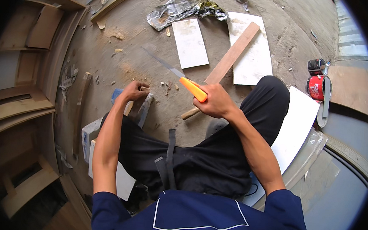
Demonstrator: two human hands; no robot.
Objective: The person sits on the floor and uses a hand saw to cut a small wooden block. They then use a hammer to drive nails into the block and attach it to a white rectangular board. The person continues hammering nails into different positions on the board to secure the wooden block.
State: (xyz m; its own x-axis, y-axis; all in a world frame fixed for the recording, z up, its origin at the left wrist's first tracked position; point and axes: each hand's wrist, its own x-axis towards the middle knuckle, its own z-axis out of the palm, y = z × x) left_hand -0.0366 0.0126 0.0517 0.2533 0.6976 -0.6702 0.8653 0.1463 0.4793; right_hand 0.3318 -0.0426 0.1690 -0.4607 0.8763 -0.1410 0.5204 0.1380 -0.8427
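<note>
An orange-handled handsaw (pixel 194 89) is gripped in my right hand (pixel 217 101). Its narrow blade points up and to the left above the floor, touching no wood. My left hand (pixel 135 91) curls over a light wooden strip (pixel 128 108) beside my left knee. Part of that strip is hidden under the hand and wrist. Below it stands a block with a pale, plastic-like surface (pixel 145 110). A flat brown wooden slat (pixel 235 53) lies slantwise beyond my right hand, one end across a white board (pixel 252 64).
A second white board (pixel 190 43) and crumpled foil (pixel 177 12) lie ahead. Sawdust (pixel 126 69) and wood scraps dot the concrete floor. Wooden cabinet frames (pixel 23 99) line the left side. At right are a red can (pixel 316 88), a dark can (pixel 316 67) and a long white panel (pixel 294 125).
</note>
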